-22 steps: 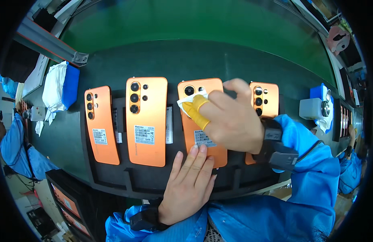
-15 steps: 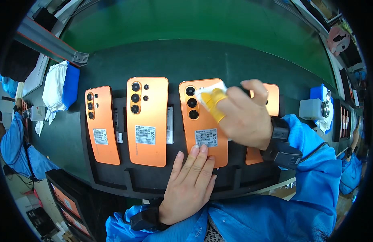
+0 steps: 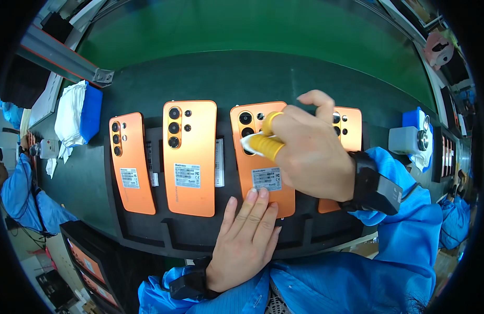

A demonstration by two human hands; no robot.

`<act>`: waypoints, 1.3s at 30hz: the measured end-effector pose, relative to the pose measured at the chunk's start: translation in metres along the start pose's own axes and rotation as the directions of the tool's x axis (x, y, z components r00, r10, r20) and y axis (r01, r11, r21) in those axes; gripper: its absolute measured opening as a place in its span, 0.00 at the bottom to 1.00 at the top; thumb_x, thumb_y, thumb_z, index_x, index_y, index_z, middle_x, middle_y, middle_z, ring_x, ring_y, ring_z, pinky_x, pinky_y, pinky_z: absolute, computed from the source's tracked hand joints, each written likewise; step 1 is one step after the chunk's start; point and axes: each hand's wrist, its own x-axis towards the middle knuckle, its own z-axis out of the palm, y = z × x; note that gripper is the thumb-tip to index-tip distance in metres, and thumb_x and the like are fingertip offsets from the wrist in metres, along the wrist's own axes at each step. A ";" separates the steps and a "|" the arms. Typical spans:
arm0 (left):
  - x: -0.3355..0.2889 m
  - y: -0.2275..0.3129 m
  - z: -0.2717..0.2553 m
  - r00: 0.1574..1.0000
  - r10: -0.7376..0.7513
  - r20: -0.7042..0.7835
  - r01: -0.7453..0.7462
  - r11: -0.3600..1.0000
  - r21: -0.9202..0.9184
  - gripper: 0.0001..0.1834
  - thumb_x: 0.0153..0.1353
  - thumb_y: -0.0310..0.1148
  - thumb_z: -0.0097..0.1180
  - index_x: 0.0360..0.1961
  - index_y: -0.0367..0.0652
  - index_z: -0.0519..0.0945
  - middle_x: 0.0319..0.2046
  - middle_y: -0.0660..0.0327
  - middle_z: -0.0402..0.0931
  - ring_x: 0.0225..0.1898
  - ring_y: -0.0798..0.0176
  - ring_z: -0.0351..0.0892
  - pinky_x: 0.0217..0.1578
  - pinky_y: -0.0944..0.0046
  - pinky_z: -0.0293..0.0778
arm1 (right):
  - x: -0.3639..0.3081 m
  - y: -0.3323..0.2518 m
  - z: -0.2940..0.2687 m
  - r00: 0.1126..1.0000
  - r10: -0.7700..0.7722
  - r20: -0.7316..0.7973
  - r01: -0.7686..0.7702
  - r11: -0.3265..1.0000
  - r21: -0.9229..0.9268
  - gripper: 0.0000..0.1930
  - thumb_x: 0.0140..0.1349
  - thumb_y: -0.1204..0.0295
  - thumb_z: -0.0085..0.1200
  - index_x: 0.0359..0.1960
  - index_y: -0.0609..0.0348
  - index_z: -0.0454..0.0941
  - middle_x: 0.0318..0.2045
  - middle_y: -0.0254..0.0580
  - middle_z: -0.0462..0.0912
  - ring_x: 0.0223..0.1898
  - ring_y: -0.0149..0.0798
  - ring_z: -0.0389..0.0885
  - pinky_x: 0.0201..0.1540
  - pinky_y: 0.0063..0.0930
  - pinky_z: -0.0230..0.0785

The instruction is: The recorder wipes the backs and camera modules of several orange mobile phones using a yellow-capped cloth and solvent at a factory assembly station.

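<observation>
Several orange smartphones lie back up in a row on a black tray. My left hand is stretched out flat, its fingertips resting on the lower end of one phone, below its silver label. Over the upper part of that phone, my right hand pinches a folded white cloth against the camera lenses. Yellow finger covers are on some of its fingers. To the left lie two more phones, one nearer and one farther. My right hand partly hides another phone.
A blue bin with white cloths stands at left. At right are a clear bottle and another blue container. A stacked black tray holds phones at lower left. A person in blue sleeves sits at far left.
My right hand has moved the cloth down and left, from beside the top lens onto the lower lenses. My left hand has stayed in place.
</observation>
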 end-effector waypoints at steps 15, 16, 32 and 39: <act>0.000 0.002 -0.001 1.000 0.004 -0.010 -0.004 1.000 0.022 0.24 0.55 0.32 0.62 0.53 0.37 0.75 0.60 0.47 0.68 0.65 0.49 0.64 0.65 0.44 0.53 | -0.006 0.001 0.011 0.996 -0.041 -0.078 0.009 0.926 -0.378 0.09 0.44 0.72 0.60 0.30 0.54 0.86 0.29 0.28 0.74 0.35 0.31 0.72 0.56 0.44 0.52; 0.000 0.002 -0.001 1.000 -0.007 -0.009 0.007 1.000 0.003 0.25 0.53 0.30 0.63 0.54 0.37 0.75 0.60 0.47 0.68 0.65 0.48 0.63 0.66 0.44 0.51 | -0.004 0.005 0.008 0.997 -0.029 -0.075 -0.003 0.920 -0.392 0.07 0.46 0.72 0.60 0.29 0.54 0.85 0.29 0.28 0.74 0.34 0.31 0.72 0.56 0.44 0.52; 0.002 0.001 -0.001 1.000 0.005 -0.018 -0.004 0.999 0.034 0.25 0.52 0.31 0.64 0.52 0.37 0.76 0.59 0.47 0.70 0.64 0.48 0.66 0.65 0.44 0.53 | -0.002 0.006 0.013 0.986 0.120 -0.119 -0.159 0.895 -0.417 0.03 0.39 0.72 0.56 0.12 0.52 0.77 0.26 0.32 0.69 0.34 0.34 0.71 0.55 0.44 0.54; 0.003 0.003 -0.002 1.000 0.008 -0.022 -0.008 1.000 0.025 0.24 0.52 0.30 0.63 0.52 0.37 0.76 0.58 0.46 0.70 0.63 0.48 0.67 0.64 0.43 0.54 | -0.027 -0.021 0.016 0.980 0.109 -0.164 -0.162 0.920 -0.356 0.03 0.37 0.73 0.56 0.12 0.54 0.75 0.26 0.33 0.69 0.35 0.36 0.70 0.53 0.43 0.56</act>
